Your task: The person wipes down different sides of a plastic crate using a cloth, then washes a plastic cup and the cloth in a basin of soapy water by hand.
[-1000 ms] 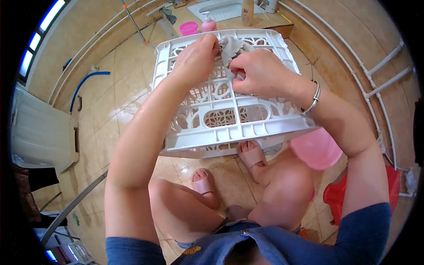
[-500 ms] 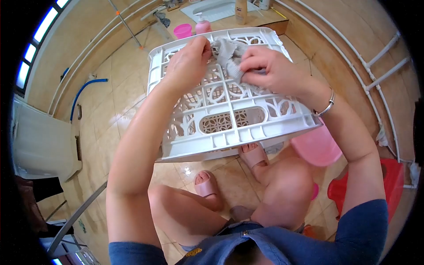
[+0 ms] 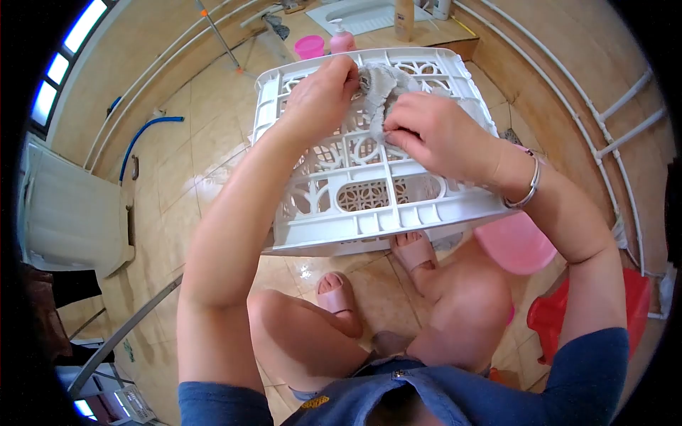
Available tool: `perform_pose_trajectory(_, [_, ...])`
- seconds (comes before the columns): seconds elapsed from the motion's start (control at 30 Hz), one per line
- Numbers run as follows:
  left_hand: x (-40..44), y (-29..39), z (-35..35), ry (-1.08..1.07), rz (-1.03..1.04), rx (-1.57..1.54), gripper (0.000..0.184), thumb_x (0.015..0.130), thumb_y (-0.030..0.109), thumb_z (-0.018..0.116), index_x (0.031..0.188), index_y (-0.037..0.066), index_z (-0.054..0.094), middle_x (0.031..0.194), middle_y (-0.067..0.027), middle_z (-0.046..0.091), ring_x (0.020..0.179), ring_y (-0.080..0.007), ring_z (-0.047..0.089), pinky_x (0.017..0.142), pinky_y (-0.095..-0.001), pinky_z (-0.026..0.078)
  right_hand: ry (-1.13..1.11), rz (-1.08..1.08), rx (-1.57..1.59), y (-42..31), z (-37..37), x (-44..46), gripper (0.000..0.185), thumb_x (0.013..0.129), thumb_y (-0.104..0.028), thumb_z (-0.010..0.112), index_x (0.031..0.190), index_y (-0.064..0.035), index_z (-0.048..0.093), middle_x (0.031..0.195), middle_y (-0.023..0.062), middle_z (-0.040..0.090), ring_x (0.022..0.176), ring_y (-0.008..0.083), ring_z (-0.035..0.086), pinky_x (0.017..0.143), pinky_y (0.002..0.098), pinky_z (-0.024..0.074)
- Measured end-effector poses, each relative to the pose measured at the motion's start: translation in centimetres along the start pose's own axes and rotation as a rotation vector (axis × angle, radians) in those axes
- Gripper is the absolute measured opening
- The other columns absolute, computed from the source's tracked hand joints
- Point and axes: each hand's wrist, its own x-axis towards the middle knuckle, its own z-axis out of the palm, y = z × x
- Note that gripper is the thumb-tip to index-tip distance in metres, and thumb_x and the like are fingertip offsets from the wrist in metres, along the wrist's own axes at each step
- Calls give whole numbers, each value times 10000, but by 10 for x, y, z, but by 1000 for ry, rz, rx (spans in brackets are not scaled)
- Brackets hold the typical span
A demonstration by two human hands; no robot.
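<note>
A white plastic basket (image 3: 312, 234) with openwork sides is tilted in front of me, above my feet. A wet-looking grey-white cloth (image 3: 383, 85) lies bunched over the lattice near its far side. My left hand (image 3: 323, 96) is closed at the cloth's left end, its fingertips partly hidden behind the knuckles. Pinched in the fingers of my right hand (image 3: 444, 135) is the cloth's nearer end, pressed against the lattice.
A pink basin (image 3: 517, 245) and a red plastic stool (image 3: 636, 302) are at the right. Beyond the basket stand a pink pump bottle (image 3: 342, 39) and a pink cup (image 3: 309, 47). A white appliance (image 3: 74, 206) is at the left; pipes line the walls.
My right hand has moved slightly nearer to me, drawing its end of the cloth down the lattice. The whole view has shifted a little, and my left hand keeps its place on the basket.
</note>
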Motion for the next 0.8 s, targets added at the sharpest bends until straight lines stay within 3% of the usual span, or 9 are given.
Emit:
perform_pose_trajectory(0.03, [1, 0, 0, -13, -19, 5, 127, 850, 136, 489, 938, 45, 474, 884, -170, 570, 840, -342, 541, 728, -380, 425, -3, -7, -4, -3, -1, 3, 87, 748, -120, 581, 790, -48, 608, 796, 105, 552, 790, 272, 549, 693, 364, 448])
perform_pose_trajectory(0.1, [0, -1, 0, -20, -46, 9, 132, 851, 147, 488, 939, 48, 479, 888, -173, 571, 844, -350, 540, 728, -386, 425, 32, 215, 337, -12, 0, 10, 96, 761, -141, 568, 762, -60, 620, 788, 114, 560, 796, 283, 547, 705, 380, 446])
perform_pose_trajectory(0.13, [0, -2, 0, -12, -29, 5, 135, 853, 155, 484, 939, 51, 482, 891, -174, 572, 849, -357, 538, 725, -393, 424, 26, 212, 339, -12, 3, 13, 96, 761, -141, 568, 762, -60, 620, 788, 114, 560, 796, 283, 547, 705, 380, 446])
perform_pose_trajectory(0.2, [0, -4, 1, -7, -12, 0, 138, 855, 163, 480, 939, 53, 484, 895, -175, 573, 853, -364, 537, 723, -400, 422, -30, 6, 52, -12, 12, 17, 126, 770, -170, 557, 753, -72, 634, 776, 115, 569, 798, 285, 550, 711, 390, 447])
perform_pose_trajectory(0.4, [0, -6, 3, 29, 19, 6, 125, 849, 130, 459, 947, 58, 488, 922, -178, 575, 868, -373, 534, 721, -421, 416, -1, 85, -58, -27, 23, 24, 149, 761, -181, 557, 728, -68, 649, 759, 121, 579, 801, 292, 553, 709, 396, 449])
perform_pose_trajectory(0.63, [0, -3, 3, 17, 23, 62, 197, 826, 97, 467, 1022, 84, 486, 947, -190, 581, 885, -389, 533, 724, -434, 413, -73, 201, 247, -30, 15, 16, 137, 747, -151, 576, 770, -45, 659, 772, 124, 589, 794, 294, 564, 715, 381, 449])
perform_pose_trajectory(0.8, [-1, -3, 0, 12, 19, 42, 213, 816, 89, 478, 1028, 87, 499, 936, -205, 582, 889, -387, 535, 728, -426, 417, -68, 62, 248, -24, 15, 11, 138, 753, -151, 595, 813, -38, 649, 802, 112, 593, 772, 282, 573, 697, 365, 453])
